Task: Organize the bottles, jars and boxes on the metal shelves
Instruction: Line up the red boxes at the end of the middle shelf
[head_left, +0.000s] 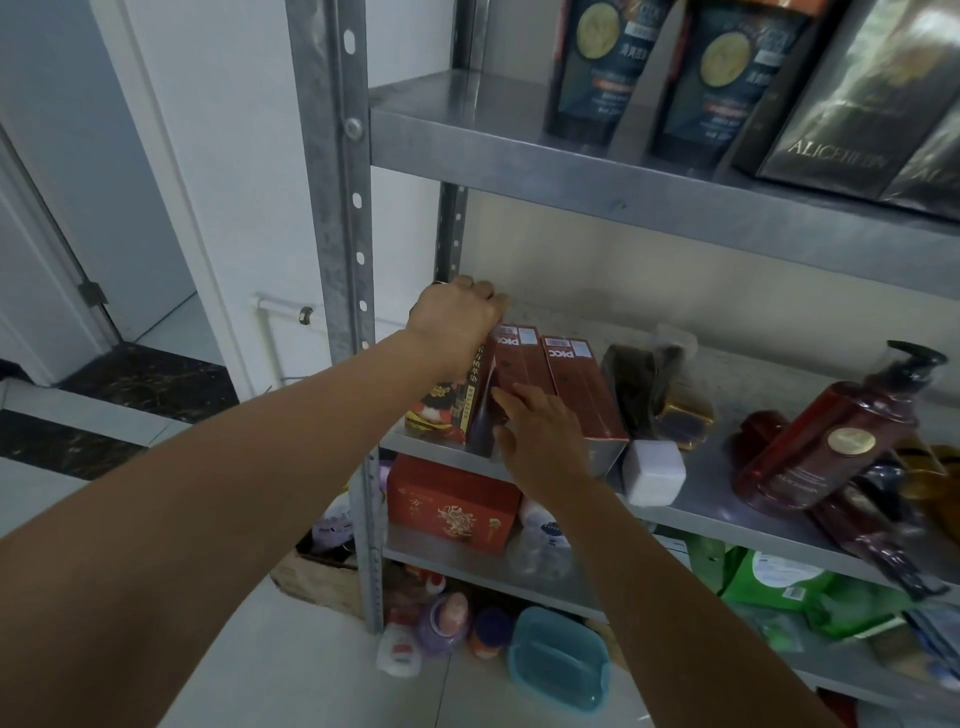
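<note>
Left hand (457, 325) curled over the top of the leftmost red box (480, 395), gripping it at the far-left end of the middle shelf (717, 506), close by the slotted upright (343, 260). Right hand (540, 431) lay flat, fingers spread, pressing the next red box (522, 361), holding nothing. A third red box (582, 387) stood touching it. White jar (652, 473) sat at the shelf's front edge. Bare shelf showed between jar and pump bottle (841, 431).
</note>
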